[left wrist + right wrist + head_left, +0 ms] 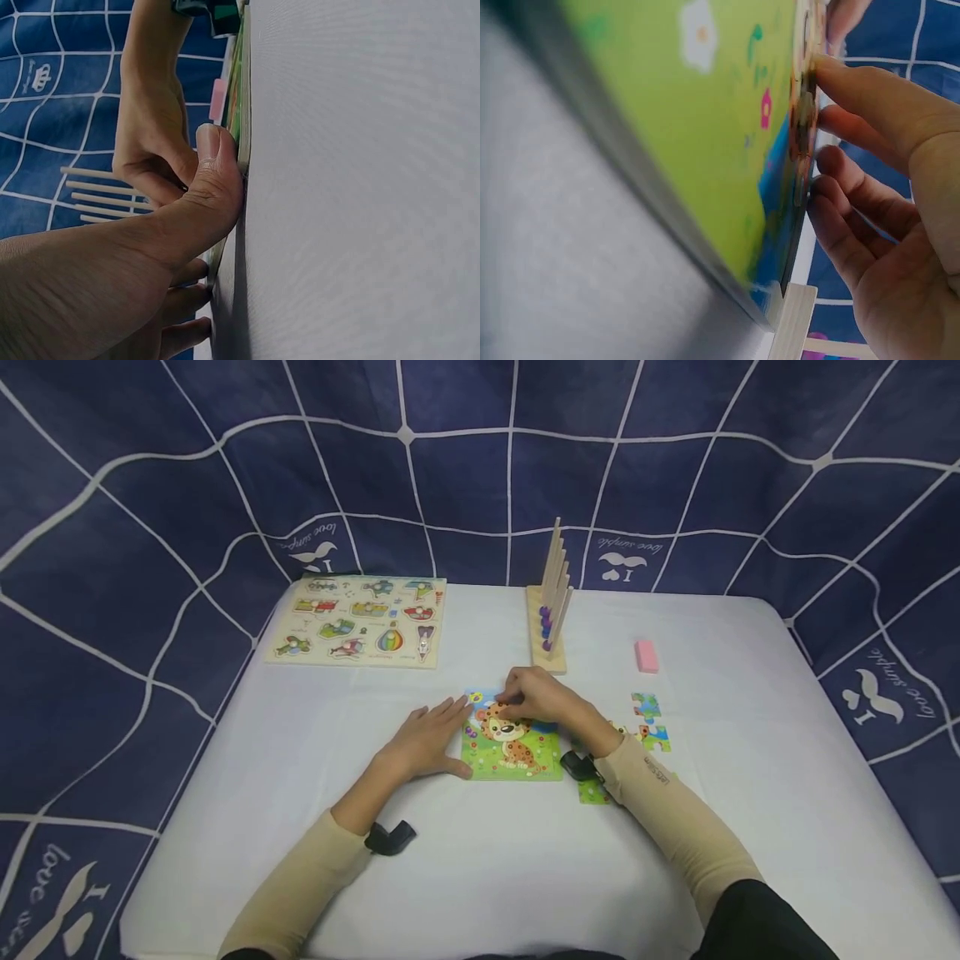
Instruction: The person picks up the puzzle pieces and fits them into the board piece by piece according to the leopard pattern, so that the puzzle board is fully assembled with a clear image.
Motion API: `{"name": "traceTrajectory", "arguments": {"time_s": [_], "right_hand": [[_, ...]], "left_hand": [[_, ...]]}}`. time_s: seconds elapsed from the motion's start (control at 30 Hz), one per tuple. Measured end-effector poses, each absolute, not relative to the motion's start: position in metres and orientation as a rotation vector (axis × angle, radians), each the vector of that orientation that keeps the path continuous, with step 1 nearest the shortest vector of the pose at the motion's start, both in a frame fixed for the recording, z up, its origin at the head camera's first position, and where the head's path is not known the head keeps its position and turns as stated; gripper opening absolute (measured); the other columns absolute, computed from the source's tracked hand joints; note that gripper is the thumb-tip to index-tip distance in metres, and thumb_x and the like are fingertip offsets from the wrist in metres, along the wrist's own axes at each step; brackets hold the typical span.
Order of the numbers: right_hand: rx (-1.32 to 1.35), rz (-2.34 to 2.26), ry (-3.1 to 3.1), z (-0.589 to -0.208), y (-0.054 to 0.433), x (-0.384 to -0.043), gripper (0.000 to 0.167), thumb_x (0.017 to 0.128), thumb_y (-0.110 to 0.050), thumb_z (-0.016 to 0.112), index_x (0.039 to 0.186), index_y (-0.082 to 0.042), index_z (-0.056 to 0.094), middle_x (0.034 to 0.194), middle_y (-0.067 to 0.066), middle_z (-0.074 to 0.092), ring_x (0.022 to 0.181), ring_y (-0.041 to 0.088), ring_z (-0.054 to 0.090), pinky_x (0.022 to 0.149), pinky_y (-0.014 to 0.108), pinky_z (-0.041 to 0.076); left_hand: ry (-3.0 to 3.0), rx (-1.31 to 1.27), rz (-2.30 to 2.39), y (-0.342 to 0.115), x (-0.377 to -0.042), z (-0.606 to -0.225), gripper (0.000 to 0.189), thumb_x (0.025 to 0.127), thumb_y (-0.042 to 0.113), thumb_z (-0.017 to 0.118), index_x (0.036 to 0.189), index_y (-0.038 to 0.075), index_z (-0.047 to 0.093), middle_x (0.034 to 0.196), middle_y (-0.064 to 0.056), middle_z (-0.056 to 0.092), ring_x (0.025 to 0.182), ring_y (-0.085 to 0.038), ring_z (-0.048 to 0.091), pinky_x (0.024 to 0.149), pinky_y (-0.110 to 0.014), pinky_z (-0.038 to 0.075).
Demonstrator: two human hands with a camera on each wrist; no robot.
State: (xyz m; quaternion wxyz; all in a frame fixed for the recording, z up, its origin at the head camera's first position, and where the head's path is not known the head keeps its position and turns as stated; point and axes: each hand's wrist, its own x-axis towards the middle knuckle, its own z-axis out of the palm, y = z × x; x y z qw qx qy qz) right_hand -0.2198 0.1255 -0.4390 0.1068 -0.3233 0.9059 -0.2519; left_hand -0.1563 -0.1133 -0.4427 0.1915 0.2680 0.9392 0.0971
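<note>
White table (465, 868): puzzle board (487, 769) (leopard (516, 748) on it).

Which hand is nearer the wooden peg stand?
Right: the right hand is just in front of the wooden peg stand, over the leopard puzzle; the left hand is farther off, at that puzzle's left edge.

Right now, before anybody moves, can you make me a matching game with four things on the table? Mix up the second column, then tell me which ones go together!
Things:
1. pink block
2. vehicle board
3. wooden peg stand
4. spotted-cat puzzle

Clues:
A. has blue and purple beads down low
B. on the right side, farther back than the loose puzzle pieces
C. has the left hand touching its edge
D. at the back left of the white table

Right pairs: 1-B, 2-D, 3-A, 4-C
</note>
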Motion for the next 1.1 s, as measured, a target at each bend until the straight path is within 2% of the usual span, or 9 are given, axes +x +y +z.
{"name": "traceTrajectory", "arguments": {"time_s": [0.2, 0.5, 0.67, 0.9, 1.1], "right_hand": [[-0.971, -0.701, 2.678, -0.442, 0.128, -0.22, 0.033, 0.08, -0.028, 0.08, 0.107, -0.008, 0.076, 0.093, 0.004, 0.068, 0.079, 0.012, 0.059, 0.072, 0.025, 0.053], [-0.887, -0.616, 2.713, -0.436, 0.128, -0.213, 0.039, 0.083, -0.029, 0.077, 0.114, -0.006, 0.073, 0.103, 0.006, 0.07, 0.084, 0.014, 0.061, 0.075, 0.027, 0.053], [-0.905, -0.633, 2.738, -0.435, 0.13, -0.211, 0.042, 0.084, -0.03, 0.077, 0.117, -0.005, 0.071, 0.098, 0.006, 0.07, 0.08, 0.014, 0.058, 0.072, 0.027, 0.051], [-0.892, -0.735, 2.737, -0.43, 0.143, -0.207, 0.042, 0.081, -0.029, 0.079, 0.115, -0.005, 0.071, 0.103, 0.006, 0.071, 0.093, 0.019, 0.065, 0.085, 0.035, 0.055], [-0.83, -0.801, 2.746, -0.425, 0.163, -0.204, 0.043, 0.08, -0.029, 0.08, 0.116, -0.006, 0.07, 0.105, 0.008, 0.07, 0.094, 0.022, 0.064, 0.084, 0.04, 0.053]], "left_hand": [[2.635, 0.758, 0.266, -0.112, -0.154, -0.445, 0.112, 0.072, 0.065, 0.072, 0.157, 0.018, 0.016, 0.165, -0.003, 0.011, 0.152, -0.027, 0.015, 0.12, -0.056, 0.019], [2.64, 0.788, 0.276, -0.11, -0.153, -0.446, 0.109, 0.073, 0.065, 0.071, 0.157, 0.019, 0.018, 0.165, -0.003, 0.011, 0.152, -0.027, 0.016, 0.12, -0.056, 0.02], [2.649, 0.775, 0.265, -0.11, -0.153, -0.446, 0.109, 0.073, 0.064, 0.071, 0.157, 0.019, 0.018, 0.165, -0.003, 0.011, 0.152, -0.026, 0.016, 0.12, -0.055, 0.02], [2.653, 0.759, 0.26, -0.112, -0.153, -0.442, 0.11, 0.072, 0.065, 0.072, 0.157, 0.019, 0.019, 0.165, -0.003, 0.011, 0.152, -0.026, 0.016, 0.12, -0.055, 0.02], [2.625, 0.762, 0.279, -0.112, -0.154, -0.439, 0.109, 0.074, 0.065, 0.071, 0.157, 0.017, 0.018, 0.165, -0.004, 0.01, 0.153, -0.027, 0.013, 0.121, -0.056, 0.018]]}}
